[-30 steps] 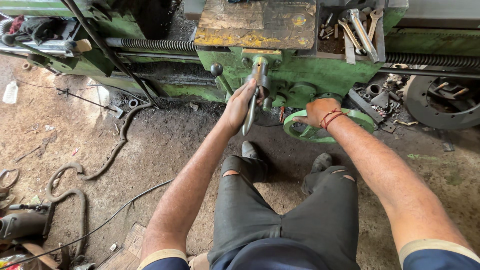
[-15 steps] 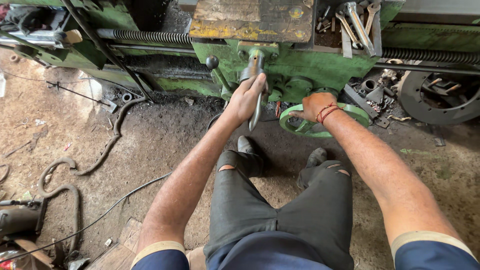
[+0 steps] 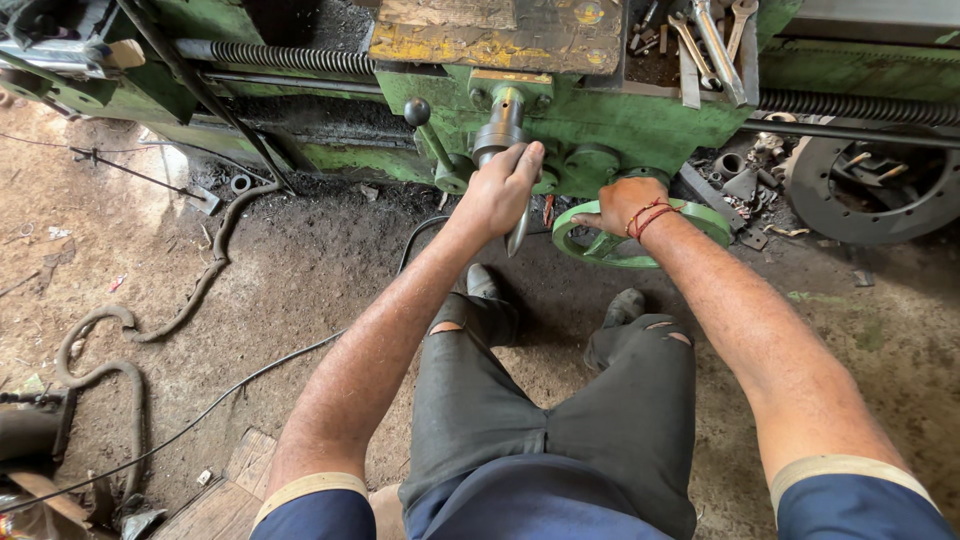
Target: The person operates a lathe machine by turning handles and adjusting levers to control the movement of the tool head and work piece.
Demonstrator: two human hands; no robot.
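I stand at a green lathe carriage [image 3: 600,115]. My left hand [image 3: 500,190] is closed around a grey metal crank handle [image 3: 518,232] that hangs from a steel hub [image 3: 500,125] on the carriage front. My right hand [image 3: 625,205], with a red thread at the wrist, grips the rim of a green handwheel [image 3: 610,250] to the right of it. A black ball-tipped lever [image 3: 418,113] stands just left of my left hand.
Several wrenches [image 3: 700,40] lie on the carriage top. A lead screw [image 3: 290,58] runs along the bed. A dark round metal disc [image 3: 870,190] sits at right. A hose [image 3: 130,330] and a cable [image 3: 240,385] snake over the dirt floor at left.
My left hand has shifted slightly on the crank handle; the handle now hangs lower under the hand. My right hand stays on the handwheel. The view has moved a little closer.
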